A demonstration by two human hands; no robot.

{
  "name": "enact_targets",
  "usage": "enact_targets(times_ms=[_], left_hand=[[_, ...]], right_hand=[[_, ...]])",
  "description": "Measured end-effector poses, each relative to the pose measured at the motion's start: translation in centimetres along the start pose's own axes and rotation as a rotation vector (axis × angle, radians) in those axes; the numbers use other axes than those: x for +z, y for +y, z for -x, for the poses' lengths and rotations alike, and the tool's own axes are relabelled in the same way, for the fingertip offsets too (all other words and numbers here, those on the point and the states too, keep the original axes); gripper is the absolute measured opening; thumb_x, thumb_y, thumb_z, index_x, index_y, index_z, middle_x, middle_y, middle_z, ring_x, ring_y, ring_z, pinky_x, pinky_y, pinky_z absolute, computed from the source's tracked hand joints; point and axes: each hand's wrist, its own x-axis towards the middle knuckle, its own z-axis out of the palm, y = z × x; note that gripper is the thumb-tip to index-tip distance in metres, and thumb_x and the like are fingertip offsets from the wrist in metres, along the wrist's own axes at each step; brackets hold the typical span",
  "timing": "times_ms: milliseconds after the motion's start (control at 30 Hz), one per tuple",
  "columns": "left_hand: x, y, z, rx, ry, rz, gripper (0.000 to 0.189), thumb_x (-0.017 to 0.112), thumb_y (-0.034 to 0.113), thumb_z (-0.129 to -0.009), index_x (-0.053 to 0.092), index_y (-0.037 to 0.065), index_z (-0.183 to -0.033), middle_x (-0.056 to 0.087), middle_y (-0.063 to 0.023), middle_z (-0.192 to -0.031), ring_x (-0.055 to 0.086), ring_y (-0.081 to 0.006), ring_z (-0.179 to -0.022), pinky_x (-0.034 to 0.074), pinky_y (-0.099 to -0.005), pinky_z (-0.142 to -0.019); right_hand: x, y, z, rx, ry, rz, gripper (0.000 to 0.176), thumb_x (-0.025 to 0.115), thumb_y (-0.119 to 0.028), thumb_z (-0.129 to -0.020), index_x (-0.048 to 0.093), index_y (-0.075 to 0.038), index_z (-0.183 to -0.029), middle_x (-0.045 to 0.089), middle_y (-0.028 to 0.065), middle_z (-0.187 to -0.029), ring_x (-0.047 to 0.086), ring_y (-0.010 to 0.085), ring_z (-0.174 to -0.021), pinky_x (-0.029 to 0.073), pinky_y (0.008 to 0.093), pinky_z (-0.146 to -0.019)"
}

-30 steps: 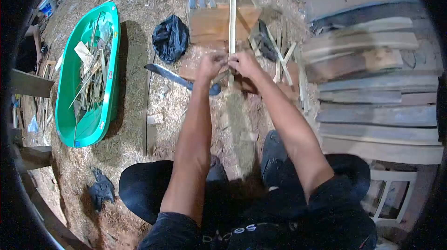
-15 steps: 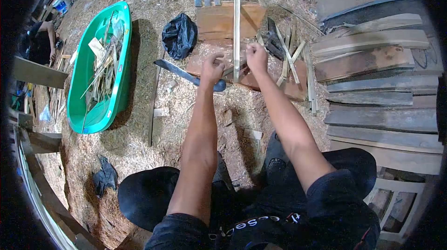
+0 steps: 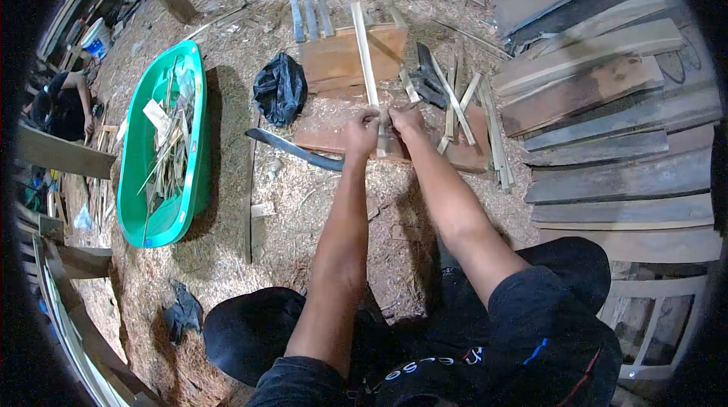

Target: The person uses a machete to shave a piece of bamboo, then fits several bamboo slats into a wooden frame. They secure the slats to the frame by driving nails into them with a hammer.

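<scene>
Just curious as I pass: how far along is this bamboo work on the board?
Done: strips lie in the green tub, and loose strips on the board. In hand: left hand and right hand grip the near end of one long slat; the machete lies aside. Left: that slat looks whole.

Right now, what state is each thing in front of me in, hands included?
left hand, closed on the near end of the bamboo strip
right hand, closed on that same end, beside the left
bamboo strip, lying lengthwise across the wooden board
machete, lying flat, unheld
green tub, open, holding bamboo scraps
black bag, crumpled in a heap
</scene>
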Motion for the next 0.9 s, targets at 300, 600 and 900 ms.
enact_targets(times_ms=[300, 600, 900], left_hand=[[4.8, 5.0, -1.1, 0.064, -0.045, 0.296, 0.014, 0.066, 0.001, -0.090, 0.068, -0.003, -0.103, 0.071, -0.0082, -0.091, 0.065, -0.0128, -0.084, 0.052, -0.0278, -0.078], [6.4, 7.1, -2.1, -0.266, 0.053, 0.701, 0.021, 0.061, 0.004, -0.095, 0.057, 0.004, -0.115, 0.066, -0.0088, -0.103, 0.065, -0.0182, -0.093, 0.054, -0.0300, -0.073], [7.7, 9.2, -2.9, -0.115, 0.127, 0.910, 0.013, 0.056, 0.003, -0.097, 0.055, 0.005, -0.110, 0.060, -0.0061, -0.096, 0.058, -0.0156, -0.082, 0.052, -0.0306, -0.068]], right_hand=[[-6.6, 4.4, -4.1, -0.071, 0.272, 0.084, 0.042, 0.073, -0.033, -0.087, 0.069, 0.007, -0.099, 0.072, 0.0167, -0.080, 0.071, 0.0242, -0.066, 0.057, 0.0392, -0.066], [-4.0, 6.2, -4.5, -0.197, 0.220, -0.094, 0.045, 0.065, -0.028, -0.086, 0.060, 0.000, -0.122, 0.067, 0.0240, -0.109, 0.065, 0.0377, -0.105, 0.050, 0.0445, -0.092], [-2.4, 5.4, -2.2, -0.111, -0.033, -0.158, 0.053, 0.066, -0.041, -0.085, 0.066, 0.005, -0.113, 0.067, 0.0249, -0.113, 0.063, 0.0325, -0.108, 0.047, 0.0420, -0.094]])
